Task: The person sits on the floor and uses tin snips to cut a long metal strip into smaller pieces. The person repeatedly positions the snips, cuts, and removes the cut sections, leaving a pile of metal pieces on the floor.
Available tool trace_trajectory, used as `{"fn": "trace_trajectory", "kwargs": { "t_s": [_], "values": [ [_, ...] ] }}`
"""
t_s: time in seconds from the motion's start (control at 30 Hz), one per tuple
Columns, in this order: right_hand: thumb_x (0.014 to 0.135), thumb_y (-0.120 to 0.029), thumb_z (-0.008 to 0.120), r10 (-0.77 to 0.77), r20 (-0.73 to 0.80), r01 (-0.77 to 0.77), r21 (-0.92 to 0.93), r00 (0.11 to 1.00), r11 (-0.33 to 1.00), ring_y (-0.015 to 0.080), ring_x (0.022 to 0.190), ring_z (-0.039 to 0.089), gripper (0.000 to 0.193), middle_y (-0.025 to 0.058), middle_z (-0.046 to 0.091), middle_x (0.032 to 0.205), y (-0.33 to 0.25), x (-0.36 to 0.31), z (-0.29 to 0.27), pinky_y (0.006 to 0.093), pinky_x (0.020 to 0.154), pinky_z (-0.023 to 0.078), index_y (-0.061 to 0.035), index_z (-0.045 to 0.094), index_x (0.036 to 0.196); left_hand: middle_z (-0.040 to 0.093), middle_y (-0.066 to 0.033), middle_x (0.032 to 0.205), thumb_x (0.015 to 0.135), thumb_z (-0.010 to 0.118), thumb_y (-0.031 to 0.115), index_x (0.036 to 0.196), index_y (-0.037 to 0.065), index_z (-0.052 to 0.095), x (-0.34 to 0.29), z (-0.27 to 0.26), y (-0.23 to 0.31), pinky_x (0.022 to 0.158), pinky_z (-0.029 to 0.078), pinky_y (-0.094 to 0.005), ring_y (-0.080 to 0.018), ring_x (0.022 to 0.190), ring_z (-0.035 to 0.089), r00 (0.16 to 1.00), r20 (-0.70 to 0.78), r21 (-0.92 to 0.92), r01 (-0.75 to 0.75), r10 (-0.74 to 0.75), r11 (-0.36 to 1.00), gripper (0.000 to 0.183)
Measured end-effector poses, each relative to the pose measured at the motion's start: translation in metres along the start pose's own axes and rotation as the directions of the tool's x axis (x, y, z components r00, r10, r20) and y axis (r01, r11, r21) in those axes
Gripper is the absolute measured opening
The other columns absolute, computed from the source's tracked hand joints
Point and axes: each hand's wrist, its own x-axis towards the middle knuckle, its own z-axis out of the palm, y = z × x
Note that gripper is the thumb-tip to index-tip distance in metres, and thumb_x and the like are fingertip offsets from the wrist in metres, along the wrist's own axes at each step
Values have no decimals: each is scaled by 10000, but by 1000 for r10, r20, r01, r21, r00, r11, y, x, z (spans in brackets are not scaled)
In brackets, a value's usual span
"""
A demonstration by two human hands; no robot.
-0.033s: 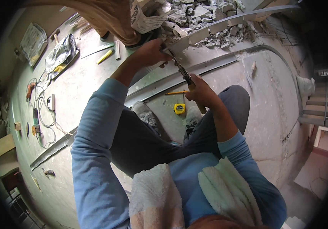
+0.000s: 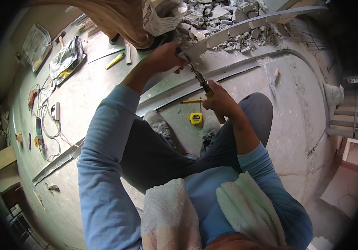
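Note:
My left hand (image 2: 167, 58) is closed on the near end of a long, curved metal channel (image 2: 217, 39) with cuts along its side. The channel bends away to the far right over the rubble. My right hand (image 2: 221, 101) grips the handles of tin snips (image 2: 199, 76), whose jaws meet the channel's edge beside my left fingers. Whether the blades have bitten into the metal is too small to tell. Between my shoes lie a yellow tape measure (image 2: 195, 118) and, just beyond it, a yellow pencil (image 2: 192, 101).
A straight metal track (image 2: 237, 68) crosses the floor ahead. Broken concrete (image 2: 218, 18) is heaped beyond it. A person in brown trousers (image 2: 120, 18) stands far left. At left lie an angle grinder (image 2: 38, 129), a drill (image 2: 33, 96), cords, and a hammer (image 2: 60, 40).

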Motion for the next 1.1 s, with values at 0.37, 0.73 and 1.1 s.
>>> {"fn": "trace_trajectory", "kwargs": {
  "t_s": [0.37, 0.73, 1.1],
  "values": [
    [675, -216, 703, -53, -20, 52, -77, 998, 996, 391, 1120, 579, 799, 253, 544, 1212, 5, 9, -5, 408, 981, 481, -6, 446, 1401, 722, -143, 843, 855, 774, 107, 1020, -43, 581, 13, 2, -4, 655, 533, -334, -189, 723, 706, 999, 21, -141, -25, 29, 990, 296],
    [677, -238, 683, -10, -12, 9, -127, 1000, 992, 415, 1171, 562, 818, 264, 548, 1249, -2, 7, -7, 416, 1032, 454, -4, 443, 1423, 702, -124, 812, 862, 761, 105, 1024, -39, 570, 10, 5, -1, 620, 530, -326, -179, 676, 692, 996, 55, -176, -55, 65, 983, 289],
    [685, -262, 693, -30, -63, 19, -165, 998, 986, 424, 1131, 591, 641, 267, 613, 1169, -6, 3, -3, 440, 996, 469, 19, 565, 1247, 710, -137, 778, 847, 759, 66, 1003, -79, 617, 14, 7, -4, 584, 554, -333, -193, 625, 703, 997, 36, -147, -60, 66, 987, 256]
  ]
}}
